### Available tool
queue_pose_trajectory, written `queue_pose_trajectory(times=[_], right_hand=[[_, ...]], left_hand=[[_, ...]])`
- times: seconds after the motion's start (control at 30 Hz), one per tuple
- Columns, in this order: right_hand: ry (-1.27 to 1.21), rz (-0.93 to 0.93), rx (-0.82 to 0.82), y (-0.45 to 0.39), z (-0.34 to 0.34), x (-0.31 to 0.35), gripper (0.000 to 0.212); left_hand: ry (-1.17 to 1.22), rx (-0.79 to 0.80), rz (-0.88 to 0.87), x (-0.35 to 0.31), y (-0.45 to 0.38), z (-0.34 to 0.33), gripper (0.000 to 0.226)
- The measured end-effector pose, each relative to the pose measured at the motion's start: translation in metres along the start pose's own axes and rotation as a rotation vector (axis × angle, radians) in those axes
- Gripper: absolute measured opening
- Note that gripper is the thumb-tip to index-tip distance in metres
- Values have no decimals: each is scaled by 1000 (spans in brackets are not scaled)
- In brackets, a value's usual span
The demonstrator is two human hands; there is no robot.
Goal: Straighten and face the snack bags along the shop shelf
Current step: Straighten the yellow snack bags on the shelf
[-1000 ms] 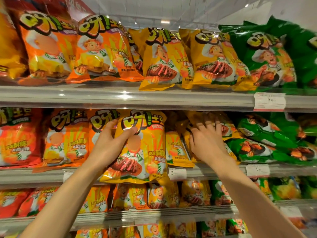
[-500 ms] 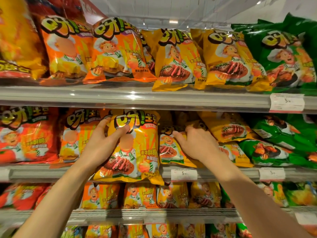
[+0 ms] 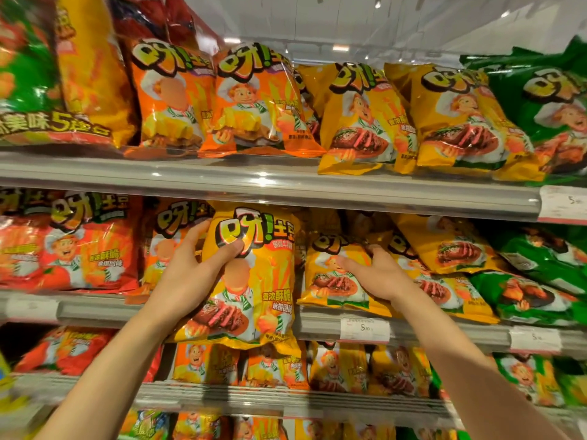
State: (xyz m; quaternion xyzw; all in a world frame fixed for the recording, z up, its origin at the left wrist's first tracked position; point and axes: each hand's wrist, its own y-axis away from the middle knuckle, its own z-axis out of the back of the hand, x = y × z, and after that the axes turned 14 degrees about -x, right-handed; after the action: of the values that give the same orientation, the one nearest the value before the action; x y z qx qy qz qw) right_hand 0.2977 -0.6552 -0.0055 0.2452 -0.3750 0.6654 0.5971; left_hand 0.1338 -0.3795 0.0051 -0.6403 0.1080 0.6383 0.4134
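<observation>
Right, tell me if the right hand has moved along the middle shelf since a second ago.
Yes. The right hand has shifted left, from the tilted yellow bags beside the green bags onto the yellow bag above the price tag.

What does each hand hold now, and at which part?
The left hand grips the front yellow bag by its upper left edge. The right hand holds the smaller yellow bag at its upper right side.

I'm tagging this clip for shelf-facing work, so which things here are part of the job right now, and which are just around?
In the job:
left hand, gripping the big yellow bag that hangs over the middle shelf edge
right hand, holding the smaller yellow bag beside it
tilted yellow bags to the right

Just around:
top-shelf orange bags
green bags
price tag
</observation>
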Motion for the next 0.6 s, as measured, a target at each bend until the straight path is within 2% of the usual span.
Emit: queue_pose_trajectory(times=[0.17,0.27,0.6], right_hand=[[-249,-75,-86,-2,-1,-8,91],[-311,-51,-104,0,-8,-7,93],[-188,182,-176,-9,-23,8,70]], left_hand=[[22,13,19,0,0,1,81],[4,1,5,0,0,0,82],[19,13,29,5,-4,3,77]])
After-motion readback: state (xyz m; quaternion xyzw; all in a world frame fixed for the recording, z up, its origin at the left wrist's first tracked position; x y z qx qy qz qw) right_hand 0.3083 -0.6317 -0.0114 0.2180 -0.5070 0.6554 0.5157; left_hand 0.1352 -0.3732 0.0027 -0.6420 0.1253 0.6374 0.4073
